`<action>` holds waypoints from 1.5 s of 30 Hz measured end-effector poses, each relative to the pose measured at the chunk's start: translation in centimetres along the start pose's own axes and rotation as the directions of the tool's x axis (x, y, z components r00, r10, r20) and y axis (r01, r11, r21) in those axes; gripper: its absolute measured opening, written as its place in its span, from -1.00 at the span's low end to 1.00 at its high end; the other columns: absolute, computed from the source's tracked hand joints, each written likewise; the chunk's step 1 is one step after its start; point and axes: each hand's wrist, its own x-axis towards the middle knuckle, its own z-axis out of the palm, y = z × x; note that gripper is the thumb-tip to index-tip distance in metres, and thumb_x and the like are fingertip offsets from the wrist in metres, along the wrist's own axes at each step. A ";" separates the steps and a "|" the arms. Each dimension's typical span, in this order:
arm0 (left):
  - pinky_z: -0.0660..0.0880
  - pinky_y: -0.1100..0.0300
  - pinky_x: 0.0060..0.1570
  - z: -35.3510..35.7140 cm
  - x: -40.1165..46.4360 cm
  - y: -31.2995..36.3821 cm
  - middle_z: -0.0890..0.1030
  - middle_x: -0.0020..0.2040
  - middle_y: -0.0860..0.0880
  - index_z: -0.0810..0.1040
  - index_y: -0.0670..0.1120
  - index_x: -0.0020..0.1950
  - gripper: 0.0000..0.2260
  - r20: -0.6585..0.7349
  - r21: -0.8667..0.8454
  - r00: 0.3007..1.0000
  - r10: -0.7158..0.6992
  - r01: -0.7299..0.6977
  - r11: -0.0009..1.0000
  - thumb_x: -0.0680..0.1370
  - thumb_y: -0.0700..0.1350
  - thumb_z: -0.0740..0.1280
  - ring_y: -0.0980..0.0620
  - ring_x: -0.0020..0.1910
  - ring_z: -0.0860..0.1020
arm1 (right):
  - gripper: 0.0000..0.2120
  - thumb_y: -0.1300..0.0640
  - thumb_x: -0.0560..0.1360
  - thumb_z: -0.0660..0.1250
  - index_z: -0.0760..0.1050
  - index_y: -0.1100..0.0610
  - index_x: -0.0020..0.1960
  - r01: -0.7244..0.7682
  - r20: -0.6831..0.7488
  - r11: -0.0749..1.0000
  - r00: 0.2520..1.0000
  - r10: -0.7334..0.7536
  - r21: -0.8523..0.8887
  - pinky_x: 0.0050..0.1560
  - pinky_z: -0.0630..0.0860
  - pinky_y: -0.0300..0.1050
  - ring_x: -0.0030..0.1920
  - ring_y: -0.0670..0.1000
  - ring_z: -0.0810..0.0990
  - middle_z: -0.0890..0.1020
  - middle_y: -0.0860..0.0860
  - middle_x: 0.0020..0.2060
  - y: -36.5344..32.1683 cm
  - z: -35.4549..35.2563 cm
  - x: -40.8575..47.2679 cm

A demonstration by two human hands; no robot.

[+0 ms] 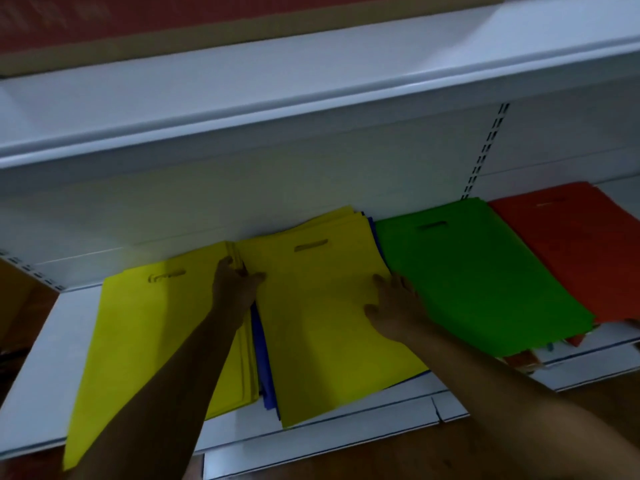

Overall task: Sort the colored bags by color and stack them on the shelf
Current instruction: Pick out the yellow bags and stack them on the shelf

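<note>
Head view, dim light, slight blur.

Left hand (237, 285): forearm reaches up from lower left; fingers curl around the upper edge of a thin bundle of yellow bags at the seam between the two yellow piles, thumb toward the right pile. Grasping that bundle edge.

Right hand (393, 308): forearm enters from lower right; palm down, fingers spread and fairly straight, pressing flat on the right side of the right yellow stack (332, 327). Released, not gripping.

Bags, left to right on the lower shelf (38, 368):
- left yellow stack (149, 341), its near corner overhanging the shelf front edge;
- right yellow stack, tilted, with blue bags (263, 368) showing beneath it along its left edge and at its far right corner;
- green stack (478, 278), touching the right yellow stack;
- orange stack (575, 244), partly under the green one.

Each top bag shows a cut-out handle slot near the back.

Surroundings: white metal shelving, slotted upright (485, 150) on the back panel, upper shelf (311, 74) overhead. Reddish-brown floor below.
</note>
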 end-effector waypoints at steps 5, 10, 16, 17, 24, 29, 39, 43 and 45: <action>0.55 -0.06 0.01 0.5 -0.7 0.8 0.62 0.07 -0.19 0.57 -0.19 0.13 -0.80 0.139 -0.096 0.986 0.094 -0.081 0.992 0.51 -0.26 0.39 -0.19 0.03 0.60 | -0.33 -0.09 0.61 0.17 -0.06 0.03 0.59 0.013 -0.009 1.000 1.000 -0.013 0.017 0.49 0.06 0.14 0.55 0.22 -0.08 -0.07 0.18 0.56 0.2 0.2 0.2; 0.52 -0.05 0.06 -0.3 -0.5 1.4 0.60 0.14 -0.13 0.45 -0.16 0.32 -0.68 0.276 -0.315 0.950 0.148 -0.056 0.947 0.57 -0.34 0.24 -0.11 0.03 0.59 | -0.24 -0.13 0.59 0.21 -0.14 0.06 0.59 0.072 -0.130 0.993 0.990 -0.060 0.090 0.51 0.03 0.13 0.55 0.20 -0.08 -0.05 0.15 0.57 -0.3 -0.6 0.2; 0.60 0.17 -0.32 -5.6 0.6 2.1 0.70 -0.23 0.01 0.51 -0.10 0.10 -0.74 0.226 -0.480 0.966 0.129 -0.005 0.877 0.57 -0.39 0.16 0.06 -0.32 0.65 | -0.24 0.01 0.57 0.30 -0.12 -0.08 0.58 0.195 -0.205 0.784 0.975 -0.089 0.589 0.14 0.44 -0.09 0.22 0.03 0.49 0.38 -0.02 0.41 -3.7 -2.0 0.1; 0.56 0.24 -0.41 -6.6 0.8 2.2 0.67 -0.33 0.02 0.50 -0.10 0.03 -0.78 0.213 -0.485 0.971 0.110 0.008 0.874 0.58 -0.37 0.15 0.09 -0.41 0.62 | -0.26 0.08 0.58 0.28 -0.10 -0.11 0.58 0.213 -0.195 0.745 0.974 -0.113 0.632 0.05 0.45 -0.15 0.10 -0.03 0.51 0.44 -0.06 0.33 -4.7 -2.1 -0.1; 0.51 -0.10 -0.07 -16.2 2.5 0.0 0.57 0.00 -0.14 0.27 -0.13 0.44 -0.40 -0.080 -0.146 0.988 0.133 -0.143 0.979 0.43 -0.30 0.39 -0.10 -0.11 0.53 | -0.60 0.25 0.63 0.12 0.36 0.01 0.43 0.437 -0.216 0.736 0.898 -0.382 0.517 -0.31 0.40 -0.45 -0.15 -0.16 0.49 0.42 0.05 0.36 -12.2 -0.3 -0.6; 0.48 -0.17 0.17 -19.1 3.8 -2.8 0.46 0.31 -0.21 0.33 -0.08 0.45 -0.46 -0.241 0.332 0.949 0.202 -0.115 0.936 0.50 -0.24 0.39 -0.26 0.22 0.48 | -0.64 0.16 0.64 0.17 0.36 0.09 0.43 0.478 -0.088 0.800 0.872 -0.481 0.362 0.15 0.45 -0.16 0.24 0.07 0.46 0.38 0.10 0.37 -15.9 3.4 -0.4; 0.26 -0.14 0.39 -19.3 6.6 -6.0 0.24 0.47 -0.28 0.21 -0.16 0.52 -0.27 -0.117 0.561 0.989 0.091 -0.010 0.828 0.43 -0.16 0.48 -0.28 0.44 0.24 | -0.44 -0.13 0.61 0.15 0.11 -0.07 0.56 0.504 0.205 0.864 0.846 -0.493 -0.001 0.44 0.19 0.04 0.49 0.18 0.07 0.15 -0.01 0.53 -17.1 4.9 0.4; 0.25 -0.12 0.37 -19.2 6.9 -6.0 0.22 0.47 -0.31 0.26 -0.14 0.50 -0.32 -0.104 0.635 0.988 0.117 -0.024 0.772 0.44 -0.19 0.46 -0.31 0.43 0.23 | -0.41 -0.19 0.62 0.11 -0.01 -0.13 0.58 0.498 0.244 0.865 0.847 -0.472 -0.053 0.50 0.01 0.12 0.55 0.20 -0.12 -0.11 0.02 0.58 -17.2 4.5 -0.1; 0.21 -0.13 0.39 -18.7 6.9 -5.2 0.23 0.47 -0.33 0.27 -0.14 0.49 -0.34 -0.090 0.672 0.983 0.158 -0.057 0.739 0.45 -0.14 0.46 -0.31 0.45 0.21 | -0.40 -0.19 0.62 0.10 -0.04 -0.13 0.58 0.474 0.219 0.880 0.863 -0.456 -0.037 0.51 -0.02 0.15 0.55 0.19 -0.17 -0.16 0.01 0.58 -17.0 3.8 -0.4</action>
